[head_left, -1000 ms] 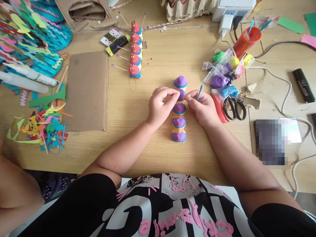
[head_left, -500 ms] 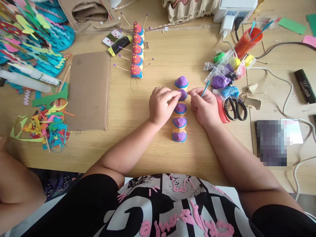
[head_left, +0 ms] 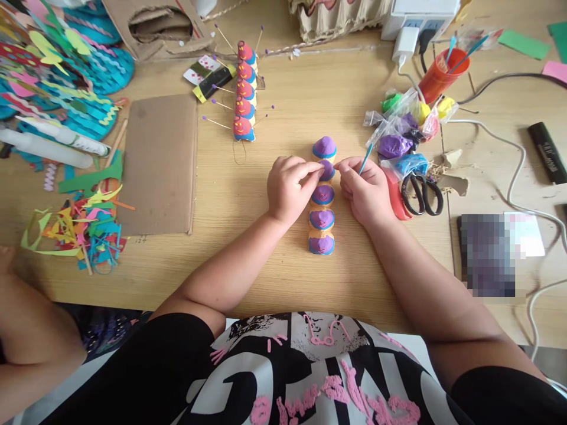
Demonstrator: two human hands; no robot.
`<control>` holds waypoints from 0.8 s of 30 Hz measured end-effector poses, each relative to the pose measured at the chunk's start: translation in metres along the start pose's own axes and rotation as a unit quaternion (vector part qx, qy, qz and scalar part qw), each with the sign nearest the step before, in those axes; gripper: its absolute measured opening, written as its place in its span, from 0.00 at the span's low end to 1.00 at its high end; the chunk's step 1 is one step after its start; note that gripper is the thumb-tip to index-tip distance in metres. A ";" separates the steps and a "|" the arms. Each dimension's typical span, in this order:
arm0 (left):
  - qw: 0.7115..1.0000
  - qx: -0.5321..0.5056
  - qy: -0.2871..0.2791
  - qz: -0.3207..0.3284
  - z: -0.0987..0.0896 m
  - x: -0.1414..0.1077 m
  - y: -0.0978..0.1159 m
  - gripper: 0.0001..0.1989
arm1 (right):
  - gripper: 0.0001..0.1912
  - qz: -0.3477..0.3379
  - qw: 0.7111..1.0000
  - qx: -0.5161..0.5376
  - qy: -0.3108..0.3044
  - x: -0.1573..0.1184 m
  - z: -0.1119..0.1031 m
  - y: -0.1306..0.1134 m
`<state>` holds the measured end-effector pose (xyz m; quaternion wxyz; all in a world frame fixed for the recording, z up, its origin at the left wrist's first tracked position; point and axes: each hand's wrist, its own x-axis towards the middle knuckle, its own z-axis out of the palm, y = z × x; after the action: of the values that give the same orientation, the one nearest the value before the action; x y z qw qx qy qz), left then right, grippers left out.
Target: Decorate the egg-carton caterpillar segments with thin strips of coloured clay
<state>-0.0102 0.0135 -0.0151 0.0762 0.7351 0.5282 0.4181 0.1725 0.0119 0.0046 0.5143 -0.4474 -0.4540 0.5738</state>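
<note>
A row of several purple-topped, blue-rimmed bumps (head_left: pixel 322 219) stands on the table in front of me; the nearer ones carry small faces. My left hand (head_left: pixel 289 188) is closed in a pinch, its fingertips at the left side of the second bump from the far end; anything between them is too small to name. On the right of the row, my right hand (head_left: pixel 364 190) is closed round a thin blue tool (head_left: pixel 366 158) that points up and away. Its thumb and forefinger are pinched close to the same purple bump.
Behind stands a red and blue row (head_left: pixel 245 106) with purple-tipped sticks. Cardboard (head_left: pixel 158 165) and paper scraps (head_left: pixel 91 227) lie left. Black scissors (head_left: pixel 422 195), bagged clay (head_left: pixel 396 146) and a red cup (head_left: pixel 442 77) are right. Another person's arm (head_left: pixel 33 330) is at far left.
The view has shifted very slightly. My right fingertips have moved a little left, and the blue tool tilts slightly more to the right. My left hand has stayed almost still.
</note>
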 end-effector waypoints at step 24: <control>0.996 -0.081 0.012 -0.043 -0.006 0.000 0.009 0.14 | 0.27 -0.002 1.000 0.001 -0.001 -0.001 0.000 -0.001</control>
<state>-0.0086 0.0075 -0.0065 0.1473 0.6984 0.5243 0.4644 0.1732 0.0108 0.0059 0.5154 -0.4453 -0.4547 0.5739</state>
